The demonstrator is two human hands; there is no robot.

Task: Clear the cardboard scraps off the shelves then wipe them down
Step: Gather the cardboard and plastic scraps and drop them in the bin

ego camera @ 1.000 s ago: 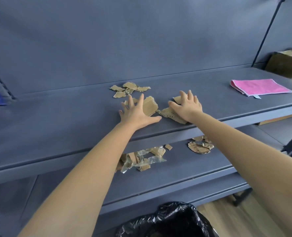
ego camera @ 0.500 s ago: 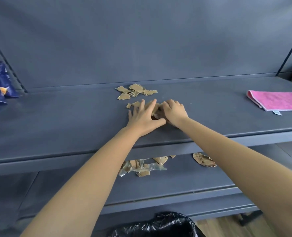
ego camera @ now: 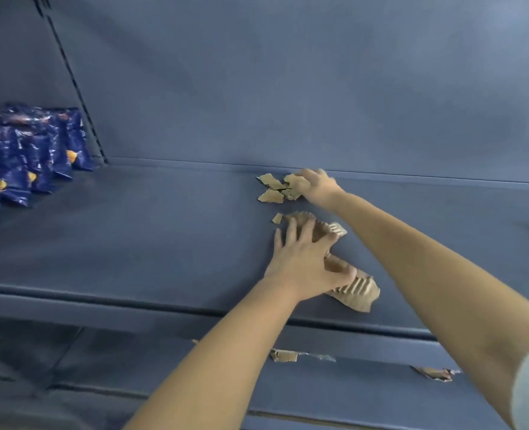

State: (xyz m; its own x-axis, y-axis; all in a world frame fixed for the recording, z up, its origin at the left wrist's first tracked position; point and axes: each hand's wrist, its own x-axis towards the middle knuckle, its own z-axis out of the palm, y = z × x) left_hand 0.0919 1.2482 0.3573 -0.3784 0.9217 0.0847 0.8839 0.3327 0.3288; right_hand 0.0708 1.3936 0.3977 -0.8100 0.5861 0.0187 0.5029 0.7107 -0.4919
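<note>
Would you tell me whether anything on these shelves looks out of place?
Torn cardboard litters the upper shelf: small scraps at the back under the right hand, larger corrugated pieces under the left hand near the front edge; other scraps lie on the lower shelf.

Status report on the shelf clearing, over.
Left hand pressing near scraps. Right hand curled on far scraps. Lower-shelf scraps untouched. Snack bags far left, not in the way.

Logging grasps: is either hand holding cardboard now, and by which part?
The left hand presses down on top of the near scraps, not gripping. The right hand curls over the right edge of the far scraps; a grip cannot be told.
</note>
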